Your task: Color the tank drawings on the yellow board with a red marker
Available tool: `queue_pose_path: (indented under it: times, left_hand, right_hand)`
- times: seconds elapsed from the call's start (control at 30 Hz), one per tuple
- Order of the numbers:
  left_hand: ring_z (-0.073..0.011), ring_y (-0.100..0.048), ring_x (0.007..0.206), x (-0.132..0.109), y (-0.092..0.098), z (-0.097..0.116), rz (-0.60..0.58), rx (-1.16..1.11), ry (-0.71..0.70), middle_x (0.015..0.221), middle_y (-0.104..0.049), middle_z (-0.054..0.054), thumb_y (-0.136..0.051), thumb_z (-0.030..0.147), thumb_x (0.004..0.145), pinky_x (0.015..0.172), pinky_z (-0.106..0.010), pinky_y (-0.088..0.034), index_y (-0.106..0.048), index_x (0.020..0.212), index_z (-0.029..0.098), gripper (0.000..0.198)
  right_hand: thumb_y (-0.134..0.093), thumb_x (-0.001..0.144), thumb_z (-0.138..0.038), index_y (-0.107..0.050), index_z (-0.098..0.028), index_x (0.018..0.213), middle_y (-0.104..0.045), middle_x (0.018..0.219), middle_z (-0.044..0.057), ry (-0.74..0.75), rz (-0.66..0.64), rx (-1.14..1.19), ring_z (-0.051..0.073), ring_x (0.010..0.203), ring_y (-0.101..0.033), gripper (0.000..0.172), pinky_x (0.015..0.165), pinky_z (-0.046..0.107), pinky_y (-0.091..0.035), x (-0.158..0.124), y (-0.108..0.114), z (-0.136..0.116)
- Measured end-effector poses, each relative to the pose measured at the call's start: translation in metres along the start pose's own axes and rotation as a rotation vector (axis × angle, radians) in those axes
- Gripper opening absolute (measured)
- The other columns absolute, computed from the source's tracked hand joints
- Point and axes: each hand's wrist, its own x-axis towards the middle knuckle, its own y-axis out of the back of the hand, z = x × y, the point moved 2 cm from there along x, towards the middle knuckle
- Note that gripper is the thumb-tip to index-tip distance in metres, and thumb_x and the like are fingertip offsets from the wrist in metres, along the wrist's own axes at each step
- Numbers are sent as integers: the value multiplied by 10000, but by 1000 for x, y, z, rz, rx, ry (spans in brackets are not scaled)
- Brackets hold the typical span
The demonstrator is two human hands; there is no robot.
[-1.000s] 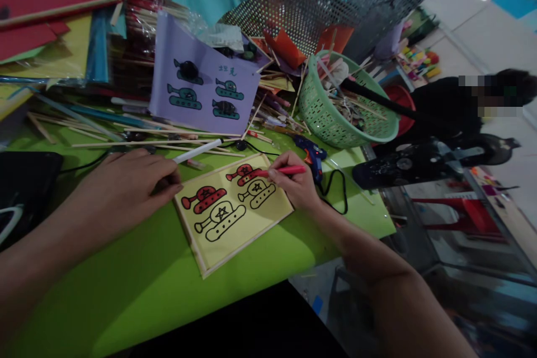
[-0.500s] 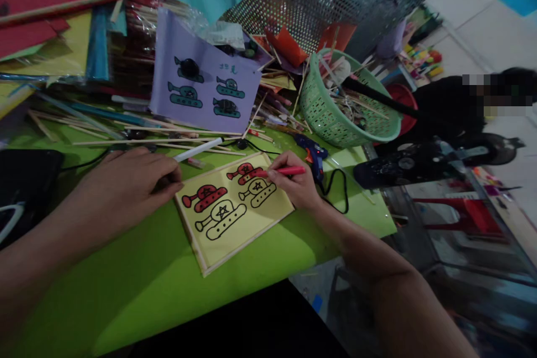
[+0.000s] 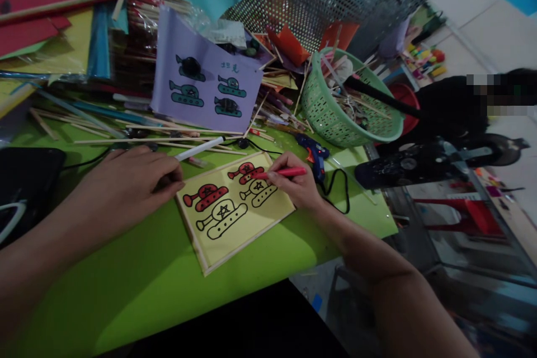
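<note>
A yellow framed board (image 3: 235,215) with several outlined tank drawings lies on the green table (image 3: 146,285). Two of the tanks are coloured red. My right hand (image 3: 298,184) is closed round a red marker (image 3: 282,172), its tip on the upper right tank. My left hand (image 3: 126,184) rests at the board's left corner with fingers curled, touching its edge. A white pen (image 3: 199,149) sticks out just past the left fingers; whether they grip it is hidden.
A purple sheet (image 3: 205,92) with teal tanks leans behind the board among many wooden sticks (image 3: 159,140). A green basket (image 3: 348,103) stands at the back right, a blue glue gun (image 3: 312,154) beside it. A black object (image 3: 25,187) sits left. A person in black (image 3: 453,106) is at the right.
The marker tip has slid a little leftward over the upper right tank. My left hand has stayed where it was.
</note>
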Motion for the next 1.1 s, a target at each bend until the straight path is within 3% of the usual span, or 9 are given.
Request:
queue_pose_path:
  times: [0.33, 0.83, 1.1]
  left_hand:
    - [-344, -670, 943, -1, 1, 0, 8, -2, -10, 844, -773, -53, -490, 529, 981, 846, -472, -412, -704, 833, 331, 327]
    - [-340, -679, 945, 0, 2, 1, 11, 0, -12, 837, -791, -51, -477, 530, 964, 827, -479, -429, -713, 828, 332, 336]
    - [-331, -671, 933, 0, 2, 1, -9, 24, -18, 845, -788, -50, -504, 491, 980, 830, -469, -414, -708, 844, 319, 300]
  right_hand:
    - [-889, 1004, -516, -758, -245, 931, -741, 866, 14, 63, -78, 2, 175, 739, -649, 310, 662, 334, -519, -1, -1, -2]
    - [-868, 986, -386, -729, -250, 921, -714, 836, -9, 36, -9, -37, 174, 738, -642, 205, 679, 342, -500, -1, 0, -3]
    - [-868, 965, -400, -738, -250, 926, -724, 849, 0, 19, 10, -54, 179, 751, -643, 203, 690, 347, -503, 0, -1, -3]
